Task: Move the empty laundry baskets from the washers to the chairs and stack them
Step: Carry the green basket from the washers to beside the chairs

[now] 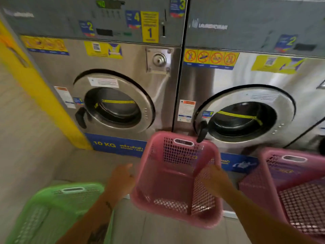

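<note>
An empty pink laundry basket sits low in front of the gap between two steel washers, tilted toward me. My right hand is closed over its right rim. My left hand is just beside the basket's left wall, fingers extended and holding nothing. An empty green basket stands at the lower left under my left forearm. A second pink basket stands at the right, below the right washer.
The left washer, marked 10 KG, and the right washer both have their round doors shut. A yellow panel borders the left washer. Tiled floor spreads to the left.
</note>
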Tool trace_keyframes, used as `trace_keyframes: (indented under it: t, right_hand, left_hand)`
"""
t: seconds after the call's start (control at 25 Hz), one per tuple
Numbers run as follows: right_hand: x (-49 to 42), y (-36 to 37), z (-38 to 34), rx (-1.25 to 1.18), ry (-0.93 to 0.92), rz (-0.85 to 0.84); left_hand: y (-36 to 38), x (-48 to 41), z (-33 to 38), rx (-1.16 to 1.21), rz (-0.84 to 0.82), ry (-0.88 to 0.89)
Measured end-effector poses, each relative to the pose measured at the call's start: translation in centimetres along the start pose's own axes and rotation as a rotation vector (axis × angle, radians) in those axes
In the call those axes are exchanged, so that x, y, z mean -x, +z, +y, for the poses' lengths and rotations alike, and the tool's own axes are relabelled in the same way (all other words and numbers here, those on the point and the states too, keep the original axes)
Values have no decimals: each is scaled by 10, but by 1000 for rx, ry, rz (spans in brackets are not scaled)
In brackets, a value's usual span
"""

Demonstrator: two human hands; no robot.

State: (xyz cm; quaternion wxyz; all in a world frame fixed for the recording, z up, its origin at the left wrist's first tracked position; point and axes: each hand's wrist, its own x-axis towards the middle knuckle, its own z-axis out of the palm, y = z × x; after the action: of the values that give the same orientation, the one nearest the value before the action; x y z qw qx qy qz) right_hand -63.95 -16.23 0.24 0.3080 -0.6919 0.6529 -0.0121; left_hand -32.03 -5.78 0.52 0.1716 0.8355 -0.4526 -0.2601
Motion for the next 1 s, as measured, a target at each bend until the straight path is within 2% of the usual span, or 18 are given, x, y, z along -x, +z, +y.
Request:
trace_keyframes:
  t: [0.12, 0.28, 0.48, 0.6, 0.72, 1.0]
  right_hand:
    - [-33, -11, 31, 21, 12, -42]
    - [-63, 11, 57, -75, 99, -40]
    - [-85, 55, 74, 4, 97, 47]
    - [-94, 70, 84, -14, 136, 126]
    - [-93, 75, 92, -39, 105, 168]
    - [-61, 59, 94, -29, 122, 52]
  left_hand:
    - [32, -15, 24, -52, 18, 31]
    - [60, -47, 23, -86, 58, 20]
    - [103, -97, -7, -302, -66, 32]
    - [128, -107, -24, -268, -83, 56]
    - [137, -104, -30, -255, -14, 116]
    - [115, -52, -24, -135, 94, 167]
